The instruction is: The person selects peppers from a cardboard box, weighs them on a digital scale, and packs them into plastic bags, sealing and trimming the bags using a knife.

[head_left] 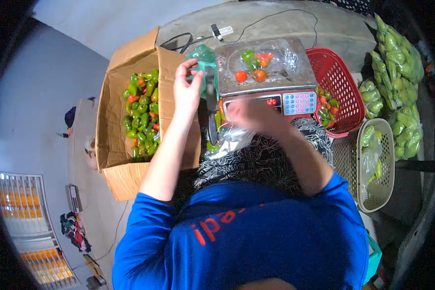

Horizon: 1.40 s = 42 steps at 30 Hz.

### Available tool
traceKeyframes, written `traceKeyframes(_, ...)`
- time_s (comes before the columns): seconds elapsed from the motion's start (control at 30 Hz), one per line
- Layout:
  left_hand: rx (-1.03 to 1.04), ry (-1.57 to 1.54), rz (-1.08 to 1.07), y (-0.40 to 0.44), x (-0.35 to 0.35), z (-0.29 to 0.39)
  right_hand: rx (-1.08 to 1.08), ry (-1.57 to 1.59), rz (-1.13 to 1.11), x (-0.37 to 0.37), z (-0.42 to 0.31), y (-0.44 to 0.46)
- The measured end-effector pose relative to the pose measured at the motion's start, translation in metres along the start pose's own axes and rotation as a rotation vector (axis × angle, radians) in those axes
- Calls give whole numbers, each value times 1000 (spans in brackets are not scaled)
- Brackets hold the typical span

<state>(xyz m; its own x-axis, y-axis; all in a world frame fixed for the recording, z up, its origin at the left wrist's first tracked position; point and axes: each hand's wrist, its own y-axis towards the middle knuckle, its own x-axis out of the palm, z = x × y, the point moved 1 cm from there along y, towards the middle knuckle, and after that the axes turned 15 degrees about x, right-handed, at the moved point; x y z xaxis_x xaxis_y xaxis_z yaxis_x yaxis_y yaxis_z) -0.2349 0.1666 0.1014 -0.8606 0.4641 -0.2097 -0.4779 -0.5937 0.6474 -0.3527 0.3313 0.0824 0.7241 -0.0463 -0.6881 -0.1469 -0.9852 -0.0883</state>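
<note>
My left hand (186,88) is raised beside the cardboard box (179,60), its fingers bent and apart with nothing visible in them. Just past its fingertips stands a green translucent plastic container (204,52). My right hand (252,114) is smeared by motion in front of the red digital scale (263,108), so its fingers do not show clearly. On the scale's metal plate (227,58), a clear plastic bag (286,54) lies with several red and green peppers (259,75). A dark, long-handled tool (212,128) and crumpled clear plastic (234,140) are near my lap.
Many green and red peppers (142,113) fill part of the cardboard box. To the right, a red basket (340,92) holds bagged peppers, with a cream basket (390,166) below it. Bagged green vegetables (401,53) are stacked far right. A cable (275,10) runs behind the scale.
</note>
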Motion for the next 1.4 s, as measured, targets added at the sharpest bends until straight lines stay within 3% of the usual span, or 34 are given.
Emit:
traceKeyframes(0.03,-15,4,23,3,-5,4,-137,318,404,-24,19,-8)
traceKeyframes(0.1,-23,-23,74,6,-12,0,259,461,720,-90,20,-26)
traceKeyframes(0.17,-65,-49,90,7,-6,-8,323,607,988,-119,79,-27)
traceKeyframes(0.23,-61,3,66,8,5,-22,457,909,892,-110,137,-26)
traceKeyframes(0.37,-122,282,-339,6,43,-36,758,1003,508,-80,152,-19)
traceKeyframes(0.43,40,459,-536,4,61,-46,738,1038,419,-77,152,-8)
traceKeyframes(0.53,108,596,-732,-5,83,-54,682,1166,335,-75,148,5)
traceKeyframes(0.57,114,650,-779,-7,87,-57,640,1259,400,-71,150,9)
traceKeyframes(0.7,161,722,-761,-6,90,-54,517,1219,448,-62,168,17)
traceKeyframes(0.8,-64,415,-418,1,85,-53,489,1026,460,-70,152,12)
traceKeyframes(0.83,-56,115,-187,11,88,-33,405,958,521,-75,140,9)
traceKeyframes(0.9,37,-228,-66,30,96,11,244,824,626,-80,112,0)
traceKeyframes(1.0,205,-204,-343,55,111,72,129,629,696,-92,78,-7)
traceKeyframes(1.07,12,-167,-605,58,123,84,73,603,751,-95,54,-14)
traceKeyframes(1.13,-48,-176,-642,54,132,56,44,558,811,-99,44,-20)
traceKeyframes(1.27,-60,96,-798,38,117,29,133,689,702,-109,31,-46)
traceKeyframes(1.3,-7,233,-780,35,112,43,116,648,690,-110,27,-52)
traceKeyframes(1.4,449,766,-823,29,94,82,114,351,725,-118,17,-57)
